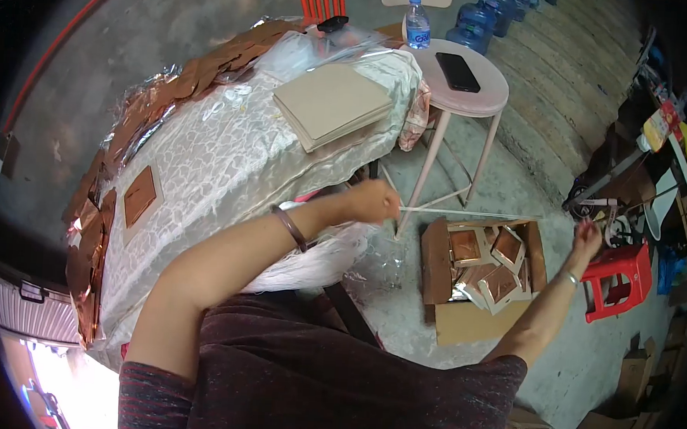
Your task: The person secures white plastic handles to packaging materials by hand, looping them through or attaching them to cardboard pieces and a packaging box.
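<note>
A white string (468,213) is stretched level between my two hands, above an open cardboard box. My left hand (373,200) is closed in a fist around one end, beside the table's edge. Out to the right, my right hand (588,238) is closed at the other end, where the string gets too faint to follow. A loose bundle of white string (314,263) lies below my left forearm. Inside the cardboard box (436,262) are several flat packets (501,285) with copper-coloured foil squares.
On the cloth-covered table (207,149) lie a stack of beige cards (334,105), a card with a copper square (141,196) and copper foil along the far edge. A stool (485,107) holds a phone (457,72) and a water bottle (417,28). A red stool (623,283) stands right.
</note>
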A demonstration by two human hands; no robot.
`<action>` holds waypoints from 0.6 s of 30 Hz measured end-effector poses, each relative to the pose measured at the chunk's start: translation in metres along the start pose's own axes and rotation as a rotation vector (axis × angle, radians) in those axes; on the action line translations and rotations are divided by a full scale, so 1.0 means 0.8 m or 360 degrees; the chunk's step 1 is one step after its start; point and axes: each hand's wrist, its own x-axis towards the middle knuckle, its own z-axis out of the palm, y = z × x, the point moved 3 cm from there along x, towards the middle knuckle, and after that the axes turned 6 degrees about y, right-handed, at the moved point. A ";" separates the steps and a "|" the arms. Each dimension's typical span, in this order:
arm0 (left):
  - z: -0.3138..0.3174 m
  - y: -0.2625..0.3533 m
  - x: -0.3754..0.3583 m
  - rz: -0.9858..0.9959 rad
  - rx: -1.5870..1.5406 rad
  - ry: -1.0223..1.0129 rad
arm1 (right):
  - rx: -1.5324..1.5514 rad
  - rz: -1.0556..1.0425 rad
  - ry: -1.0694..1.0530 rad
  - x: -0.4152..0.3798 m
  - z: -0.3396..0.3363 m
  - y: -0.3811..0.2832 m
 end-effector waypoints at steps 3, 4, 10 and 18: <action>-0.058 0.020 0.000 -0.0278 -0.0084 0.0219 | -0.1217 -0.0811 0.0211 0.059 -0.176 -0.041; -0.074 0.024 0.001 -0.0280 -0.0037 0.0315 | -0.1718 -0.1043 0.0298 0.016 -0.171 -0.071; -0.137 0.123 0.007 0.0314 -0.0513 0.0806 | -0.0657 -0.0352 0.0471 -0.009 -0.121 -0.053; -0.154 0.260 -0.084 0.0934 0.0221 0.0757 | 0.0343 0.0516 -0.0427 -0.144 0.124 -0.071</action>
